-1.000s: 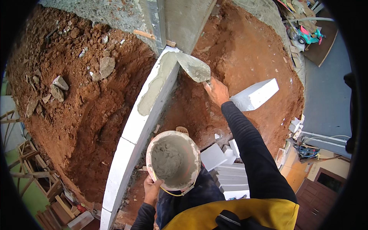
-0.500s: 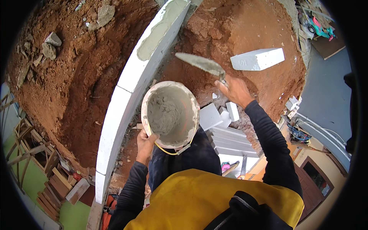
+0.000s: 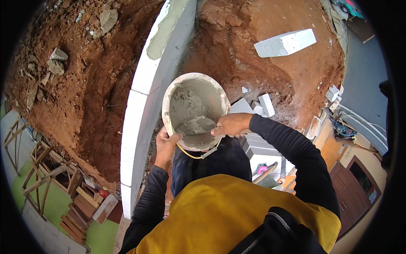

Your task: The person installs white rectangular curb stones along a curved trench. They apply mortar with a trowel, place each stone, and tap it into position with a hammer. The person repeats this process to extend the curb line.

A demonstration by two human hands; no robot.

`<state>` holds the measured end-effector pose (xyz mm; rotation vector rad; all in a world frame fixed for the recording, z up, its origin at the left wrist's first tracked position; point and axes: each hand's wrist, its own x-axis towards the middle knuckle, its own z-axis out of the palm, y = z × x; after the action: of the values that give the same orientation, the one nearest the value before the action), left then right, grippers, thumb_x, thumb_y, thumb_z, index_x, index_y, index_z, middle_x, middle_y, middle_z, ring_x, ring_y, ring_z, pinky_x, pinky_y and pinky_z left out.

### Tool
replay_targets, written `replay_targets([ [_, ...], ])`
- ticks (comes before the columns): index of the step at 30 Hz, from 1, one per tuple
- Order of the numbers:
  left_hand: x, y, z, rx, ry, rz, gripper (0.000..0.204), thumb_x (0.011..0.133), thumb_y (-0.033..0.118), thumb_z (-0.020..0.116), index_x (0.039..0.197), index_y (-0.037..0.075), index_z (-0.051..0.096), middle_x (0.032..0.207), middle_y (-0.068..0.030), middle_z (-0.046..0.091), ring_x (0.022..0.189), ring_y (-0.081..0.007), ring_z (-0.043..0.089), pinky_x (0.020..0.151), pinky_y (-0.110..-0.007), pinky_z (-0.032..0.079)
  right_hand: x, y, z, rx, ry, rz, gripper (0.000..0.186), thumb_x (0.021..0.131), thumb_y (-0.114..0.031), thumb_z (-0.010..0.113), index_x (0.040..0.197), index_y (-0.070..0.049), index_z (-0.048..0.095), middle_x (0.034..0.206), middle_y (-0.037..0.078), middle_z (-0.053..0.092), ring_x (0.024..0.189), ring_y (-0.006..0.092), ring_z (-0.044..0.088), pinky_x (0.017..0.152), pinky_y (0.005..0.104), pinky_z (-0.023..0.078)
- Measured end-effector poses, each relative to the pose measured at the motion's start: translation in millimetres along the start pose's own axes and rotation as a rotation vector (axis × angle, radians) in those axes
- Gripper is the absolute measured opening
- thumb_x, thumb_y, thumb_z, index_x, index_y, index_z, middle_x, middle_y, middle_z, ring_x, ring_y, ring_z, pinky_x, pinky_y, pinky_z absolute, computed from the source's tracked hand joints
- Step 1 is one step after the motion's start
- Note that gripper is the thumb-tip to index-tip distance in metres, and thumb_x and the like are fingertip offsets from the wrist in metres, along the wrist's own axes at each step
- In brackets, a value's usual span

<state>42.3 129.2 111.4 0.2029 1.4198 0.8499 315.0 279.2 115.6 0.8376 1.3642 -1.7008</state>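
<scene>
My left hand [image 3: 167,146] grips the left rim of a pale bucket [image 3: 166,106] half full of wet grey mortar, with a yellow handle hanging below it. My right hand [image 3: 231,125] is closed on the handle of a trowel [image 3: 196,126], whose blade is down in the mortar, partly covered by it. Just left of the bucket runs a low wall of white blocks [image 3: 137,122], bowed by the lens, with a strip of mortar [image 3: 161,31] on its upper end.
A loose white block [image 3: 284,42] lies on red soil at upper right. Stacked blocks [image 3: 265,106] and tools are below it. Dug earth with rocks [image 3: 57,61] fills the left. Timber scraps [image 3: 80,207] sit at lower left; a door [image 3: 347,186] is at lower right.
My right hand has come down from beside the wall top and dipped the trowel into the bucket, which my left hand has raised a little. The view has shifted down toward my body.
</scene>
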Motion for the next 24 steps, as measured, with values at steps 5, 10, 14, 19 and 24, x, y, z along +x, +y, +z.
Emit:
replay_targets([
  [5, 1.1, 4.6, -2.6, -0.014, 0.042, -0.028, 0.036, 0.088, -0.008, 0.064, 0.123, -0.002, 0.068, 0.106, -0.0058, 0.075, 0.088, -0.0134, 0.07, 0.084, -0.03, 0.058, -21.9, 31.4, -33.2, 0.38, -0.132, 0.061, 0.061, 0.102, -0.062, 0.059, 0.091, -0.004, 0.073, 0.059, 0.0, 0.049, 0.047, 0.0134, 0.052, 0.043, 0.0338, 0.045],
  [10, 3.2, 3.7, -8.1, -0.013, 0.027, -0.017, 0.035, 0.087, -0.01, 0.063, 0.121, -0.002, 0.069, 0.11, -0.0064, 0.076, 0.091, -0.0145, 0.071, 0.084, -0.031, 0.058, -41.3, 53.3, -65.1, 0.581, 0.004, -0.119, 0.057, 0.103, -0.058, 0.06, 0.09, -0.005, 0.074, 0.058, 0.001, 0.05, 0.044, 0.0128, 0.048, 0.038, 0.032, 0.04],
  [14, 6.4, 0.3, -6.2, -0.051, 0.037, 0.0, 0.039, 0.084, -0.012, 0.062, 0.121, -0.003, 0.069, 0.113, -0.0086, 0.076, 0.096, -0.0184, 0.073, 0.088, -0.034, 0.058, -43.1, 52.0, -118.8, 0.434, 0.573, -0.47, 0.053, 0.105, -0.053, 0.058, 0.089, -0.005, 0.073, 0.065, 0.002, 0.056, 0.056, 0.0145, 0.057, 0.053, 0.033, 0.047],
  [19, 10.9, -10.1, -4.4, -0.051, 0.11, -0.05, 0.039, 0.083, -0.013, 0.062, 0.121, -0.004, 0.069, 0.114, -0.0097, 0.076, 0.097, -0.0189, 0.073, 0.09, -0.034, 0.058, -9.3, 40.1, -188.8, 0.201, 1.209, -0.452, 0.044, 0.107, -0.044, 0.058, 0.095, -0.003, 0.068, 0.078, 0.013, 0.067, 0.071, 0.0306, 0.067, 0.067, 0.0435, 0.052],
  [24, 16.7, -26.7, -7.0, -0.074, 0.137, -0.06, 0.035, 0.084, -0.013, 0.062, 0.117, -0.003, 0.069, 0.112, -0.0103, 0.076, 0.094, -0.0192, 0.074, 0.088, -0.034, 0.059, 59.5, 31.1, -246.0, -0.096, 1.697, -0.489, 0.034, 0.105, -0.037, 0.063, 0.1, -0.004, 0.064, 0.093, 0.022, 0.07, 0.087, 0.0481, 0.067, 0.075, 0.0544, 0.054],
])
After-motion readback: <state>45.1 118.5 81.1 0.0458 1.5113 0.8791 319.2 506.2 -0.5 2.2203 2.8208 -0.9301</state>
